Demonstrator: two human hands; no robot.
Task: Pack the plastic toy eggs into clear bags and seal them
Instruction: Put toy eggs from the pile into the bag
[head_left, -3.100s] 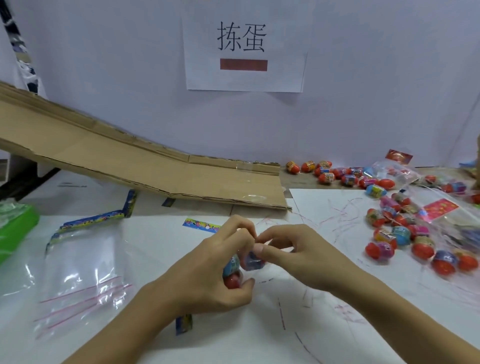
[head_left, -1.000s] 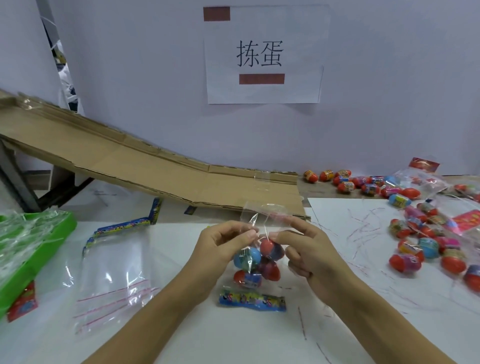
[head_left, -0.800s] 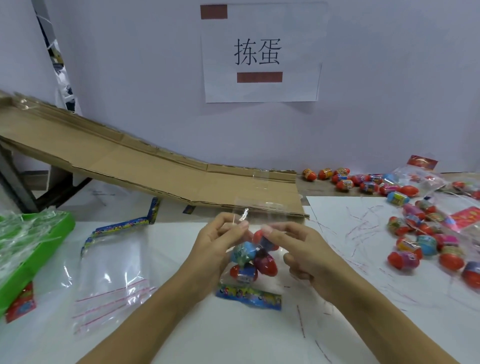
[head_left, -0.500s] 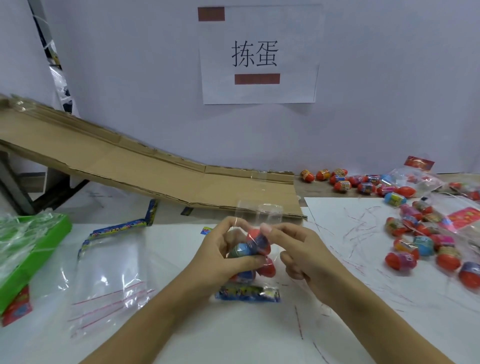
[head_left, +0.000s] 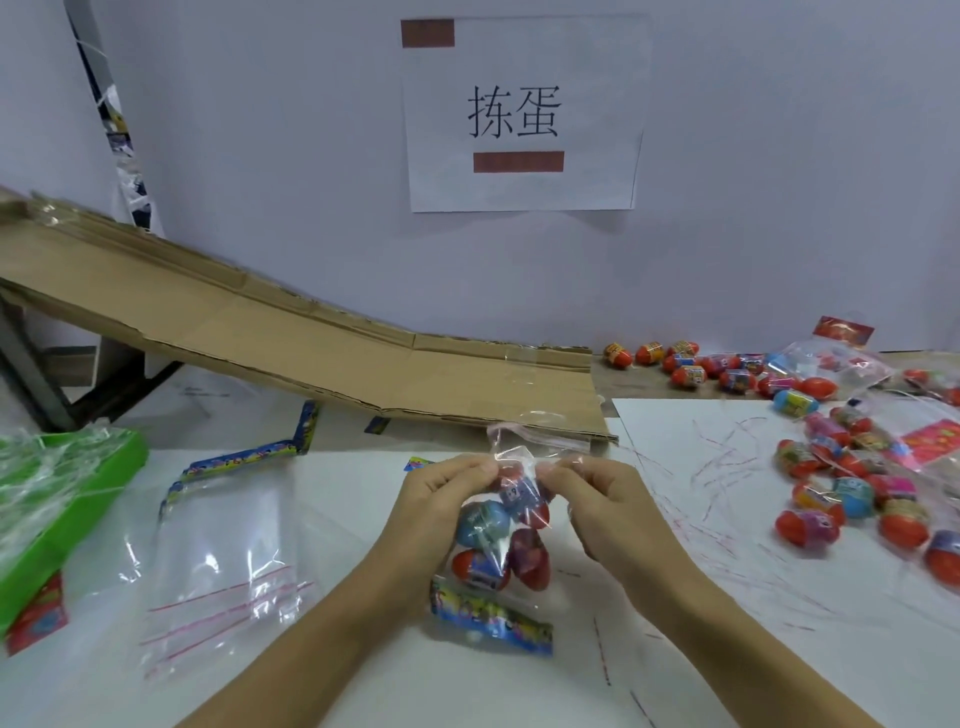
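I have the small clear plastic bag of coloured toy eggs (head_left: 506, 525) upright near the tabletop's (head_left: 727, 649) front middle, so the eggs settle low. My left hand (head_left: 441, 499) and right hand (head_left: 602, 499) fingers pinch its neck below the red-lined mouth, probably readying the seal. Loose plastic eggs (head_left: 852, 499) wait toward the right edge.

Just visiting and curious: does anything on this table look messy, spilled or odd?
Nothing looks broken. Thin red strips lie strewn over the white sheet, and loose toy eggs lie scattered at the right. Both hands, left and right, pinch the top of the filled bag, so its eggs stay inside.
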